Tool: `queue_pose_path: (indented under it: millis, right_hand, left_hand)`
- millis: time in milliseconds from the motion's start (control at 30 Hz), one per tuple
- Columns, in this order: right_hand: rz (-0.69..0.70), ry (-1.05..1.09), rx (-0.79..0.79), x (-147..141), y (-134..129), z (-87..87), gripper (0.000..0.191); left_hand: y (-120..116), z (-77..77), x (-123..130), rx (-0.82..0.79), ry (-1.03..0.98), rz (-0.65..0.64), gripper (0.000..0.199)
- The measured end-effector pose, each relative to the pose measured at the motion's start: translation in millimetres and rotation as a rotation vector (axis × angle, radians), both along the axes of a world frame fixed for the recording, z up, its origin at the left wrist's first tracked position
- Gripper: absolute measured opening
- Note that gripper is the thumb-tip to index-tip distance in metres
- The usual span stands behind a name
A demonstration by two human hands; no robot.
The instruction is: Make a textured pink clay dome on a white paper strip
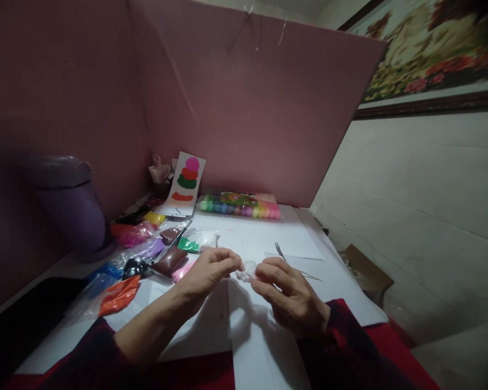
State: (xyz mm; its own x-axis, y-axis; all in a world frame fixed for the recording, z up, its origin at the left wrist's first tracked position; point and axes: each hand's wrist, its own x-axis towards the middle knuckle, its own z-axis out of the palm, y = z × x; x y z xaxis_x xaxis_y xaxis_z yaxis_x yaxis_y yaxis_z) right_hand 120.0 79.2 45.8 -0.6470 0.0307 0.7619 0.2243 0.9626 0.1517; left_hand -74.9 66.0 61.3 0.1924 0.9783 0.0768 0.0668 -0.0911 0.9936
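Note:
Between my two hands, above the white paper (211, 336), is a small crumpled piece of clear plastic (247, 271), perhaps a little bag. My left hand (211, 273) pinches its left end with thumb and forefinger. On the other side, the curled fingers of my right hand (288, 292) grip it too. What lies inside the plastic, if anything, is too small to make out. Just behind my left hand are a pink packet (182, 272) and a bag with white stuff (208, 239). A fork (279, 250) lies beyond my right hand.
Several coloured clay packets, such as an orange one (120, 295) and a brown one (169, 261), crowd the left side. A purple bin (71, 211) stands behind them. At the back are a painted card (186, 184) and a pack of coloured tubs (239, 207), against a pink panel (244, 108).

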Motion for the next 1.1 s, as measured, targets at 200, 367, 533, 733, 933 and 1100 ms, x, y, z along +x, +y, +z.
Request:
queue_pose_path:
  millis: [200, 367, 533, 733, 933, 1100]
  right_hand:
    - [0.003, -0.035, 0.013, 0, 0, 1.2, 0.022]
    - [-0.007, -0.125, 0.062, -4, -3, 2.9, 0.018]
    - [0.031, -0.169, 0.104, -7, -4, 5.4, 0.018]
    - [0.09, -0.012, -0.002, -4, -4, -0.8, 0.021]
    - [0.11, 0.469, -0.737, -7, -5, -10.2, 0.012]
    - [0.345, 0.65, -1.226, -13, 4, -13.9, 0.01]
  left_hand:
    - [-2, 2.2, -2, 0.264, 0.248, 0.051, 0.015]
    - [-5, -6.0, 1, 0.549, 0.625, 0.049, 0.015]
    - [-2, -9.9, 2, 0.416, 0.548, 0.078, 0.012]
    - [3, -4.9, -5, -0.246, -0.212, -0.039, 0.013]
    - [3, -1.3, -8, -0.115, -0.301, -0.057, 0.027]
    - [1, -3.1, -2, -0.102, -0.371, -0.169, 0.019]
